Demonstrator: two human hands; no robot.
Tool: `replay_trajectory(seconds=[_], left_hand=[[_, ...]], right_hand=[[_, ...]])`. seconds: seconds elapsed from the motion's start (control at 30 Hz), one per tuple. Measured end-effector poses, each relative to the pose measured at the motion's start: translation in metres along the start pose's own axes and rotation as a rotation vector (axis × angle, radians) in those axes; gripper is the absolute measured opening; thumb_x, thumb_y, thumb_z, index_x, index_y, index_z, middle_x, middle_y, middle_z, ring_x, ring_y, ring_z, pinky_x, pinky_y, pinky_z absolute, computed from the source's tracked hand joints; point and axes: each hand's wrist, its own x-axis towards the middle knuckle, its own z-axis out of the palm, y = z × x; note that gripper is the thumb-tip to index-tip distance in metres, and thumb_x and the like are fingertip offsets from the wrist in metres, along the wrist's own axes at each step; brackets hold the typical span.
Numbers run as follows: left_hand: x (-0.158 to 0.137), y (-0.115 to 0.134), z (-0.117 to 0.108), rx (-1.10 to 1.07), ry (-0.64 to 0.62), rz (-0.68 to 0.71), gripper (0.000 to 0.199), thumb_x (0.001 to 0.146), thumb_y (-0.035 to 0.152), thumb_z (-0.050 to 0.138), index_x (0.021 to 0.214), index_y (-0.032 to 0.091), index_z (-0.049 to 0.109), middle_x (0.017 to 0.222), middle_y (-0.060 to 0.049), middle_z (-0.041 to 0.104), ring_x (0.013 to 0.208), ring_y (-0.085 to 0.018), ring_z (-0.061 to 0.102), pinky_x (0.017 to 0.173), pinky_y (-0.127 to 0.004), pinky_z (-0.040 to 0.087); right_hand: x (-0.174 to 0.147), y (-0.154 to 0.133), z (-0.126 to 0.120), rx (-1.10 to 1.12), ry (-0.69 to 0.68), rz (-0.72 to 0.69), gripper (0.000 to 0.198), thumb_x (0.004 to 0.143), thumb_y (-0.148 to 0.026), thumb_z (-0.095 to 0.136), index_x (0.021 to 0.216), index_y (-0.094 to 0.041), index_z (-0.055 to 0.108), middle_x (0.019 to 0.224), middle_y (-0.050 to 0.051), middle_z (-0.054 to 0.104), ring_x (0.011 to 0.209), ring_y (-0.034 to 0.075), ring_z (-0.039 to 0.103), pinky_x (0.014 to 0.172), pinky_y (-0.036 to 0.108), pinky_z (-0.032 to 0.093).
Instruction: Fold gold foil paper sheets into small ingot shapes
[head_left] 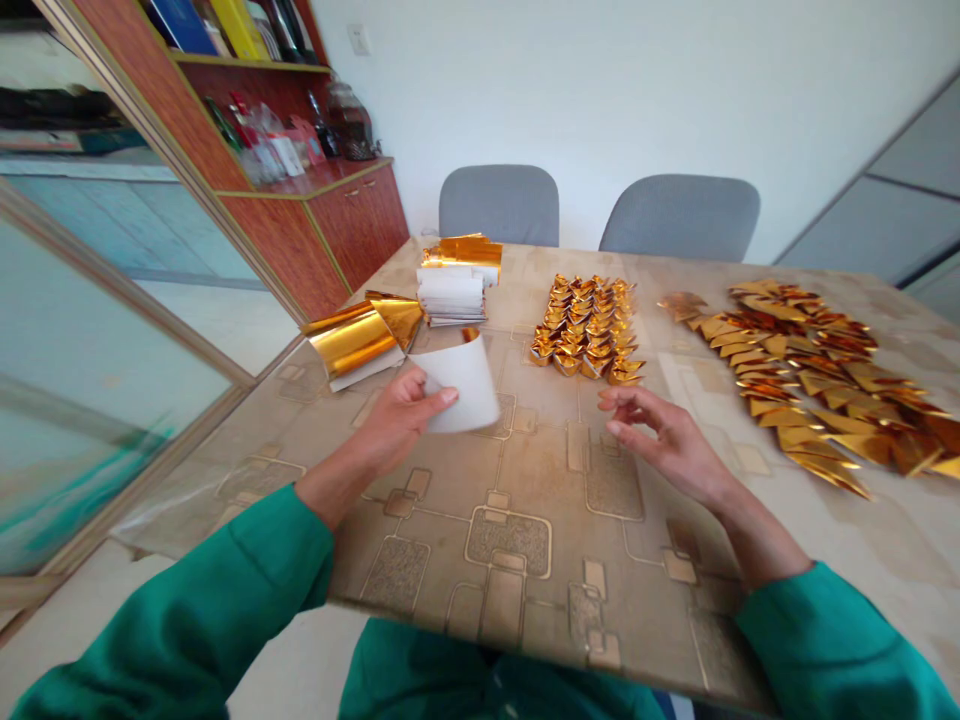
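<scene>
Between its thumb and fingers my left hand (pixel 409 410) pinches a sheet of gold foil paper (pixel 466 385), its white back facing up and its far edge curling to show gold. My right hand (pixel 652 430) hovers over the table to the right, fingers curved and apart, with nothing in it. Just beyond it stand rows of folded gold paper ingots (pixel 589 330). Left of the held sheet lie curled gold foil sheets (pixel 356 340). Behind it is a stack of white-backed paper (pixel 450 295), with more gold foil sheets (pixel 472 255) at the far end.
Many flat folded gold pieces (pixel 810 370) spread in overlapping rows on the right of the patterned table (pixel 525 590). Two grey chairs (pixel 499 205) stand at its far side. A wooden cabinet (pixel 352 220) and a glass partition (pixel 112 400) are on the left.
</scene>
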Motion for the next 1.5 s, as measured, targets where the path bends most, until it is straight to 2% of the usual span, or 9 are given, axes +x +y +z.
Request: replay_trajectory(seconds=[0.17,0.27,0.4,0.53,0.63,0.8,1.13,1.37,1.5], left_hand=[[-0.015,-0.005,0.073,-0.656,-0.201,-0.4,0.008,0.082,0.016,0.067,0.087,0.016,0.06,0.083,-0.003,0.071,0.074,-0.015,0.068,0.08,-0.033,0.056],[-0.012,-0.006,0.095,-0.743,-0.268,-0.448,0.01,0.084,0.011,0.062,0.094,0.013,0.062,0.086,-0.006,0.072,0.079,-0.017,0.07,0.084,-0.033,0.056],[-0.008,-0.012,0.099,-0.678,-0.315,-0.44,0.025,0.081,0.01,0.063,0.106,0.013,0.061,0.097,-0.01,0.072,0.084,-0.018,0.071,0.083,-0.032,0.056],[-0.011,-0.02,0.08,-0.287,-0.154,-0.255,0.053,0.08,0.016,0.064,0.13,0.018,0.046,0.125,-0.014,0.064,0.101,-0.022,0.068,0.088,-0.038,0.054],[-0.019,-0.021,0.066,0.215,-0.069,0.128,0.066,0.079,0.022,0.067,0.139,0.024,0.041,0.151,-0.015,0.041,0.134,-0.028,0.046,0.104,-0.047,0.044],[-0.035,-0.023,0.07,0.83,-0.529,0.557,0.058,0.073,0.041,0.078,0.125,0.023,0.06,0.149,-0.015,0.045,0.138,-0.033,0.04,0.116,-0.049,0.027],[-0.045,-0.035,0.064,0.955,-0.427,0.549,0.015,0.096,0.024,0.047,0.103,0.02,0.06,0.097,-0.007,0.069,0.091,-0.021,0.065,0.082,-0.033,0.051],[-0.039,-0.042,0.062,0.841,-0.283,0.545,0.033,0.092,0.017,0.053,0.125,0.021,0.05,0.13,-0.011,0.06,0.121,-0.021,0.057,0.102,-0.038,0.047],[-0.036,-0.04,0.065,1.019,-0.275,0.759,0.031,0.095,0.018,0.049,0.125,0.018,0.055,0.146,-0.014,0.049,0.131,-0.024,0.049,0.109,-0.043,0.04]], right_hand=[[-0.003,-0.035,0.009,-0.267,-0.021,-0.308,0.101,0.075,-0.054,0.074,0.154,-0.024,0.02,0.151,0.017,0.039,0.135,0.038,0.04,0.105,0.058,0.041],[-0.004,-0.042,0.012,-0.377,0.057,-0.368,0.085,0.086,-0.037,0.066,0.155,-0.025,0.019,0.149,0.016,0.041,0.134,0.037,0.041,0.105,0.059,0.039],[-0.008,-0.031,0.002,-0.449,0.177,-0.424,0.054,0.093,-0.015,0.053,0.143,-0.033,0.046,0.127,0.011,0.063,0.114,0.031,0.057,0.094,0.051,0.047],[-0.014,-0.018,-0.006,-0.531,0.031,-0.497,0.039,0.094,-0.014,0.053,0.128,-0.032,0.062,0.116,0.006,0.072,0.102,0.027,0.061,0.085,0.045,0.05],[-0.017,-0.011,-0.001,-0.521,-0.148,-0.558,0.034,0.096,-0.015,0.049,0.121,-0.027,0.067,0.113,0.008,0.073,0.099,0.024,0.064,0.083,0.042,0.053],[-0.02,-0.011,0.009,-0.441,-0.308,-0.539,0.028,0.094,-0.018,0.052,0.116,-0.021,0.069,0.109,0.011,0.074,0.096,0.024,0.068,0.082,0.04,0.057],[-0.02,-0.018,-0.006,-0.176,-0.481,-0.333,0.026,0.1,-0.026,0.044,0.107,-0.019,0.068,0.098,0.008,0.073,0.09,0.021,0.067,0.082,0.036,0.052],[-0.016,-0.011,0.009,-0.22,-0.28,-0.071,0.022,0.098,-0.031,0.051,0.088,-0.019,0.067,0.072,0.003,0.065,0.071,0.018,0.057,0.066,0.03,0.043],[-0.013,-0.005,0.015,-0.271,-0.231,-0.034,0.016,0.091,-0.026,0.063,0.076,-0.019,0.064,0.07,0.002,0.063,0.072,0.018,0.055,0.069,0.03,0.039]])
